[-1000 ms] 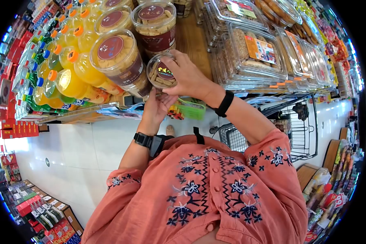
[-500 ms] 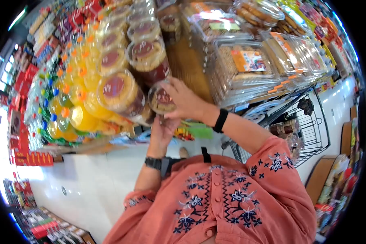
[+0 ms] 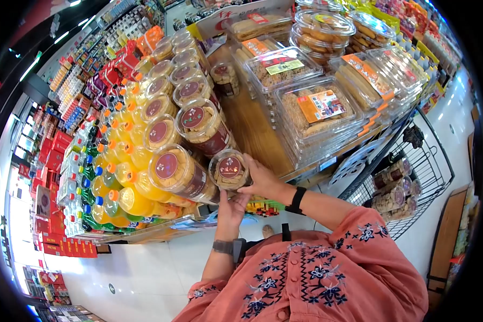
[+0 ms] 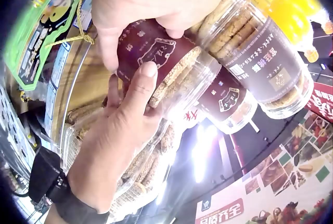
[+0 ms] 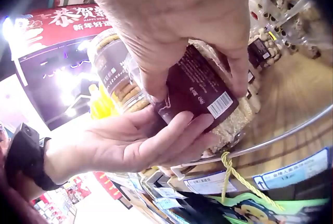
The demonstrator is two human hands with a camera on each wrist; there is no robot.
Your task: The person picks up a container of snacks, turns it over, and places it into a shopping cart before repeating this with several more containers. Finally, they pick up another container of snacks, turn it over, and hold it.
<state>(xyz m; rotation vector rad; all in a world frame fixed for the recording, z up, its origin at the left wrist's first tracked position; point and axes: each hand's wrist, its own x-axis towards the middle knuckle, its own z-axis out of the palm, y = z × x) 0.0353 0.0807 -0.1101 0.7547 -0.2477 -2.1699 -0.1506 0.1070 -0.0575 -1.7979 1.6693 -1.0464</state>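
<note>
Both hands are around a clear round tub of cookies (image 3: 229, 167) with a maroon lid label, at the near end of a row of like tubs. My right hand (image 3: 264, 182) grips its right side, thumb low by the rim. From the near left, my left hand (image 3: 232, 212) holds the tub's lower side. In the right wrist view the left hand's fingers (image 5: 171, 143) lie along the maroon wrapper (image 5: 200, 86), below its barcode. The left wrist view shows the right thumb (image 4: 141, 81) pressing the wrapper. Another tub (image 3: 180, 170) stands just left of it.
Orange juice bottles (image 3: 137, 198) crowd the left of the wooden display table (image 3: 257, 126). Stacked clear boxes of pastries (image 3: 319, 110) stand to the right. A wire shopping cart (image 3: 421, 177) with several tubs is at the right. Price tags (image 5: 294, 174) line the table edge.
The head view has tilted up, showing more of the display and cart. My right hand has slid from over the tub's lid to its right side, leaving the lid label uncovered.
</note>
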